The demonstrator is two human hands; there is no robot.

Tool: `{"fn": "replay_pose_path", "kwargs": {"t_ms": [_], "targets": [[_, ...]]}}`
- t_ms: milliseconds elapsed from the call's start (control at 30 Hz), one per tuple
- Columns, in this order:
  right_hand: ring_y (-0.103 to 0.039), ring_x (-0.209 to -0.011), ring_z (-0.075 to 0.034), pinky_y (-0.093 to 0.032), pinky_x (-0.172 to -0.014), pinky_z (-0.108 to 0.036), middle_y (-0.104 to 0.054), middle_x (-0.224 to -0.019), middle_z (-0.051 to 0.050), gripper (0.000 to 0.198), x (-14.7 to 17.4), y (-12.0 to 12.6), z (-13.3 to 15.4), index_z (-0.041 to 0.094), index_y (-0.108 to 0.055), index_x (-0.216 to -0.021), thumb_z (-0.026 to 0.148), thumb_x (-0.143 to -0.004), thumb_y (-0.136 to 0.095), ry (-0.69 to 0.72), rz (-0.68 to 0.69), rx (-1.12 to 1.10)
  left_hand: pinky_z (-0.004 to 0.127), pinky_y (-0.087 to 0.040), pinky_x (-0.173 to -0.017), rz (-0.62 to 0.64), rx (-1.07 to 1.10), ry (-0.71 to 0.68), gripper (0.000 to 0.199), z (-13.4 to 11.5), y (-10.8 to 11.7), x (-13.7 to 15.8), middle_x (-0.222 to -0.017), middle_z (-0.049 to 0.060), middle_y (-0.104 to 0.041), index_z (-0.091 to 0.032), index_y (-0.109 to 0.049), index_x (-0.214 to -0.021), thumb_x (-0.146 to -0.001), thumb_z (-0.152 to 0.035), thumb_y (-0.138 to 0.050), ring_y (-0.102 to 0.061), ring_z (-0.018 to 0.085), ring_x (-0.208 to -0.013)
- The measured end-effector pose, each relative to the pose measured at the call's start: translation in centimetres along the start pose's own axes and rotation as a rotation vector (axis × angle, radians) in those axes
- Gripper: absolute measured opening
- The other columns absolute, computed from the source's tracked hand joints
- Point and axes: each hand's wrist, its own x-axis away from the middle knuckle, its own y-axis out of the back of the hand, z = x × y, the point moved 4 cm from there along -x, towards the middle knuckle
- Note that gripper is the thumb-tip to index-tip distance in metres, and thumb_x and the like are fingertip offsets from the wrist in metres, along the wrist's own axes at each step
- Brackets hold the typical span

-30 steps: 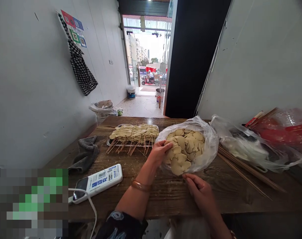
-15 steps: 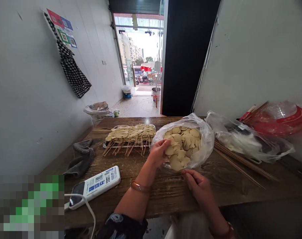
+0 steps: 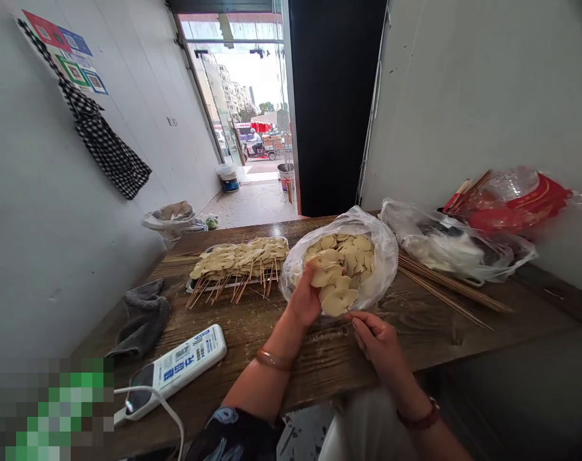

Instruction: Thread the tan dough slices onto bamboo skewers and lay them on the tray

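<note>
My left hand [image 3: 306,299] is closed on several thin, pale round slices [image 3: 339,301] strung in an overlapping row. A thin skewer [image 3: 349,314] comes out of the near end of that row, and my right hand [image 3: 374,334] pinches it between thumb and fingers. Behind the held slices stands an open clear plastic bag [image 3: 385,256], full of loose slices [image 3: 360,253] of the same kind. To the left, a tray [image 3: 191,285] bears a pile of filled skewers [image 3: 242,256], their bare stick ends pointing toward me.
Bare bamboo skewers [image 3: 451,288] lie right of the bag, beside a crumpled plastic bag [image 3: 439,243] and red packaging [image 3: 525,205]. At left are a grey cloth [image 3: 141,317] and a white power bank [image 3: 180,365] with a cable on the wooden table [image 3: 271,371].
The camera view has turned, so the scene sits further left and tilted. The held slices have risen slightly off the bag's contents, and both hands keep their grip.
</note>
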Motion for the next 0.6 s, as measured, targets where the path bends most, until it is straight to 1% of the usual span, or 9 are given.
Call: {"fn": "replay_pose_path", "kwargs": {"t_ms": [100,200,267,367,433,533,600], "targets": [[-0.041,-0.046,-0.010,-0.033,-0.046,-0.022,-0.047,-0.049,0.004,0.036,-0.1,-0.1,0.4,0.014,-0.073,-0.093,0.045,-0.083,-0.058,0.072,-0.076,0.141,0.038,-0.052,-0.090,0.054,-0.028,0.007,0.056,0.1,-0.4,0.2,-0.107,0.015,-0.070,-0.011,-0.063,-0.116,-0.083,-0.056,-0.056,-0.065,0.027,-0.103],[-0.053,-0.056,-0.014,-0.042,-0.055,-0.024,-0.061,-0.059,-0.001,0.032,-0.1,-0.2,0.8,0.016,-0.075,-0.088,0.042,-0.084,-0.057,0.145,-0.131,0.285,0.038,-0.052,-0.089,0.027,-0.051,-0.011,0.050,0.0,-0.4,0.2,-0.105,0.016,-0.070,-0.009,-0.064,-0.113,-0.082,-0.047,-0.061,-0.066,0.027,-0.101],[-0.057,-0.060,-0.016,-0.044,-0.057,-0.025,-0.065,-0.064,-0.003,0.031,-0.1,-0.2,0.9,0.017,-0.075,-0.088,0.041,-0.086,-0.055,0.167,-0.118,0.320,0.037,-0.054,-0.087,-0.014,-0.057,-0.026,0.046,-0.1,-0.2,0.0,-0.101,0.016,-0.071,-0.008,-0.066,-0.109,-0.081,-0.044,-0.063,-0.067,0.027,-0.098],[-0.056,-0.056,-0.016,-0.042,-0.051,-0.023,-0.061,-0.056,-0.002,0.031,-0.2,-0.3,0.7,0.018,-0.075,-0.089,0.041,-0.086,-0.054,0.170,-0.084,0.334,0.035,-0.055,-0.083,-0.084,-0.087,-0.057,0.040,-0.2,0.3,-0.2,-0.095,0.015,-0.072,-0.008,-0.069,-0.102,-0.079,-0.041,-0.067,-0.068,0.025,-0.092],[-0.054,-0.054,-0.015,-0.040,-0.049,-0.023,-0.058,-0.053,-0.001,0.031,-0.2,-0.2,0.6,0.017,-0.075,-0.089,0.041,-0.086,-0.054,0.175,-0.074,0.345,0.035,-0.056,-0.080,-0.103,-0.110,-0.074,0.040,-0.2,0.5,-0.2,-0.091,0.015,-0.072,-0.008,-0.069,-0.099,-0.077,-0.041,-0.068,-0.069,0.025,-0.088],[-0.051,-0.052,-0.014,-0.039,-0.049,-0.023,-0.055,-0.053,0.000,0.032,-0.2,-0.1,0.7,0.017,-0.075,-0.090,0.040,-0.087,-0.053,0.173,-0.072,0.365,0.034,-0.056,-0.077,-0.108,-0.127,-0.087,0.039,-0.1,0.6,-0.3,-0.086,0.014,-0.072,-0.008,-0.069,-0.098,-0.076,-0.041,-0.069,-0.069,0.024,-0.085],[-0.049,-0.052,-0.014,-0.038,-0.050,-0.023,-0.053,-0.053,0.001,0.032,-0.1,0.0,0.7,0.017,-0.075,-0.092,0.040,-0.087,-0.053,0.164,-0.078,0.364,0.032,-0.056,-0.076,-0.134,-0.150,-0.106,0.037,-0.2,0.8,-0.4,-0.084,0.012,-0.072,-0.009,-0.069,-0.096,-0.074,-0.039,-0.072,-0.069,0.021,-0.081]]}}
